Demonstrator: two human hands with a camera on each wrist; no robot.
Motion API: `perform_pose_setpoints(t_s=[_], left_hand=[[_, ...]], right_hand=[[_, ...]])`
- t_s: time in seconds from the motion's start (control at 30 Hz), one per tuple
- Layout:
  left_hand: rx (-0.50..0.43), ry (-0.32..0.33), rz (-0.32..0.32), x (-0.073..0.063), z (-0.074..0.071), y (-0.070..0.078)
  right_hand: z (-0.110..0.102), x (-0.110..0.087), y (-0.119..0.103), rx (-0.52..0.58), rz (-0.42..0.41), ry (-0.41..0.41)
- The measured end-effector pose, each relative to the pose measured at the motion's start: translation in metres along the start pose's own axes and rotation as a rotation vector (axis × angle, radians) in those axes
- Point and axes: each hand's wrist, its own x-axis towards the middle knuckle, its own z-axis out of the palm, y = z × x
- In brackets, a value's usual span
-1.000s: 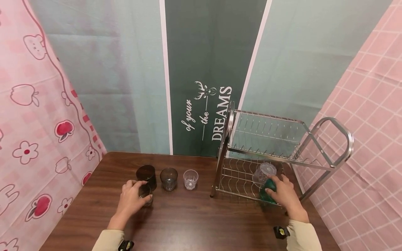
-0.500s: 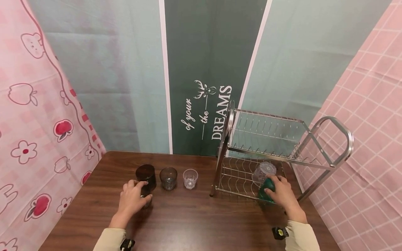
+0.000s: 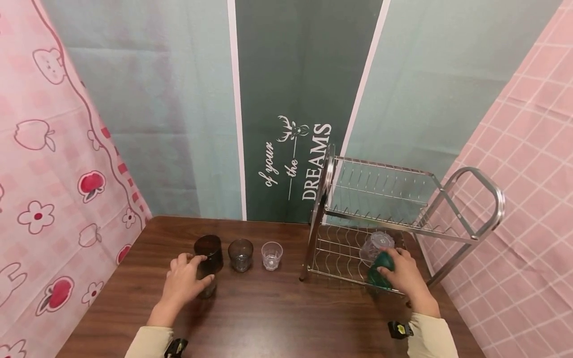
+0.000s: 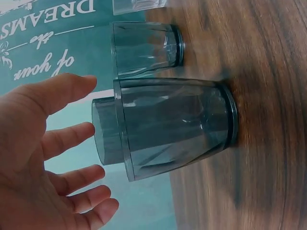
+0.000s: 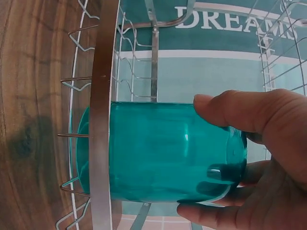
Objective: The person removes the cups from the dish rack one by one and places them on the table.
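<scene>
My left hand (image 3: 181, 281) is beside a smoky grey cup (image 4: 177, 127) that stands upright on the table. In the left wrist view its fingers are spread and relaxed, a little apart from the cup's rim. Just behind that cup stands a darker cup (image 3: 209, 248). My right hand (image 3: 405, 276) holds a teal cup (image 5: 158, 151) by its base end, thumb on one side and fingers on the other. The teal cup is mouth down on the lower shelf of a metal dish rack (image 3: 340, 278), its rim past the front bar.
Another smoky cup (image 3: 240, 256) and a small clear cup (image 3: 271, 256) stand in a row left of the rack. An upturned clear cup (image 3: 378, 243) sits on the lower shelf behind the teal one. Patterned cloths hang around the wooden table (image 3: 277, 323).
My left hand has drawn slightly left and its fingers have come away from the grey cup. My right hand and the teal cup have hardly moved.
</scene>
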Motion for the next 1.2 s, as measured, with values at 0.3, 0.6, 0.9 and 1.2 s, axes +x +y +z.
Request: perform_pose_setpoints(t_s=[0.3,0.6,0.9,1.2], left_hand=[[0.017,-0.114,0.004,-0.006,-0.021,0.013],[0.029,-0.15,0.032,-0.002,-0.024,0.021],[0.081,-0.089,0.107,-0.002,-0.013,0.032],[0.063,-0.001,0.196,0.0,0.005,0.049]], right_hand=[[-0.014,0.001,-0.015,0.021,0.003,-0.009],[-0.022,0.003,-0.029,0.045,-0.027,0.019],[-0.018,0.0,-0.042,0.065,-0.055,0.049],[-0.013,-0.002,-0.06,0.078,-0.112,0.098]])
